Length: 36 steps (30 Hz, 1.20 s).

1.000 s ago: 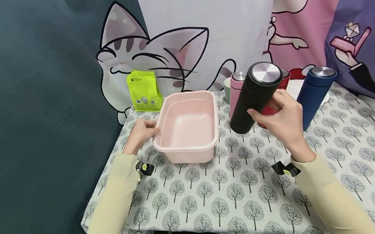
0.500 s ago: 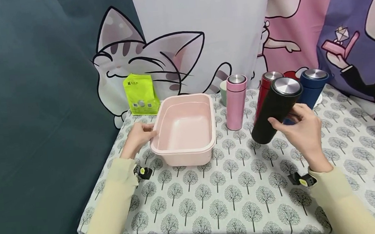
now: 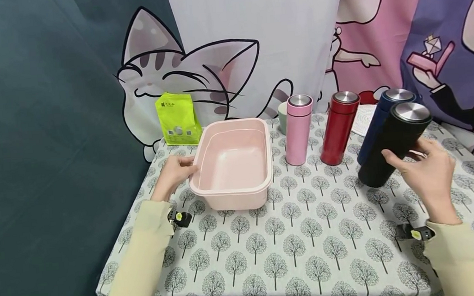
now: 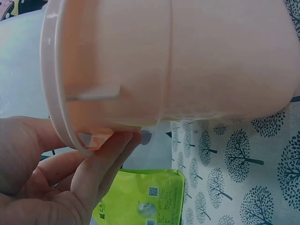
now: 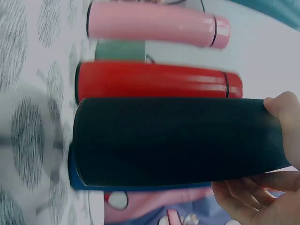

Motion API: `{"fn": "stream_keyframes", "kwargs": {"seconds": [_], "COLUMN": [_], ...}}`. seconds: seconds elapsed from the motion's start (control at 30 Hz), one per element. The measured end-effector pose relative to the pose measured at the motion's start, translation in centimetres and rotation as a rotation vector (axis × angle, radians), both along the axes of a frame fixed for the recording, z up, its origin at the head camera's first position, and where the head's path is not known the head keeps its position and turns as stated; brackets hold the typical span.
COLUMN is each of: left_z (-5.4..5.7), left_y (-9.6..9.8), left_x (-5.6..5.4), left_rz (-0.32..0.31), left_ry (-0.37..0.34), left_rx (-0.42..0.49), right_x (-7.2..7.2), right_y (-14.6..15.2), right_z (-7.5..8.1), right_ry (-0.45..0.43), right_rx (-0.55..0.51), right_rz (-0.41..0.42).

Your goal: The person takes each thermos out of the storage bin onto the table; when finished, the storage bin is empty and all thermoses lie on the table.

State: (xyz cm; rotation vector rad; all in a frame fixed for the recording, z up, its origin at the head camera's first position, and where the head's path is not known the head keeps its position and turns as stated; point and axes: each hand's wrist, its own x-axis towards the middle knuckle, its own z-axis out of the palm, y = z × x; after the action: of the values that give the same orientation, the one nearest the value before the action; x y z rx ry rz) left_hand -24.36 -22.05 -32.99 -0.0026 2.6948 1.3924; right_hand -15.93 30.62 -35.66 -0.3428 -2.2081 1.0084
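Observation:
My right hand (image 3: 431,174) grips a black thermos bottle (image 3: 393,147) with a silver lid top, thumb on one side and fingers round the other. The bottle leans, its base close over the cloth, and it overlaps a blue thermos (image 3: 371,130) behind it. In the right wrist view the black bottle (image 5: 173,140) lies across the picture in the fingers. At the left, my left hand (image 3: 176,171) pinches the rim of a pale pink plastic basin (image 3: 234,199), fingers under the lip and thumb above, as the left wrist view shows on the basin wall (image 4: 206,61).
A pink thermos (image 3: 298,134) and a red thermos (image 3: 339,130) stand between basin and black bottle. A green cup (image 3: 282,119), a bright green pouch (image 3: 178,120) and a white round mat (image 3: 364,119) sit farther back. Tree-patterned cloth (image 3: 294,236) covers the table.
My right hand has carried the black bottle rightward and lower, from in front of the pink and red thermoses to in front of the blue one. My left hand stays on the basin rim.

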Motion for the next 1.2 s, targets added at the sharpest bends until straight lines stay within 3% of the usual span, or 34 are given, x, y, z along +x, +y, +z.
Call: {"fn": "stream_keyframes", "kwargs": {"seconds": [0.23,0.37,0.53,0.9,1.2], "left_z": [0.3,0.4,0.3,-0.2,-1.0], "left_y": [0.0,0.1,-0.1,-1.1,-1.2], "left_x": [-0.1,0.0,0.2,0.9,-0.4], "left_rz": [0.0,0.006,0.012,0.041,0.026], "left_ry": [-0.008,-0.017,-0.015,-0.035,0.023], "left_rx": [0.016,0.029,0.038,0.09,0.166], "right_x": [0.0,-0.3,-1.4,-5.2,-6.2], "right_y": [3.4,5.1,6.8,8.9,10.1], "right_z": [-0.1,0.0,0.4,0.4,-0.7], "right_ry": [-0.057,-0.04,-0.038,-0.165,-0.141], "right_rx": [0.016,0.032,0.031,-0.044,-0.033], "right_rz": [-0.1,-0.143,-0.152,-0.14,-0.177]}}
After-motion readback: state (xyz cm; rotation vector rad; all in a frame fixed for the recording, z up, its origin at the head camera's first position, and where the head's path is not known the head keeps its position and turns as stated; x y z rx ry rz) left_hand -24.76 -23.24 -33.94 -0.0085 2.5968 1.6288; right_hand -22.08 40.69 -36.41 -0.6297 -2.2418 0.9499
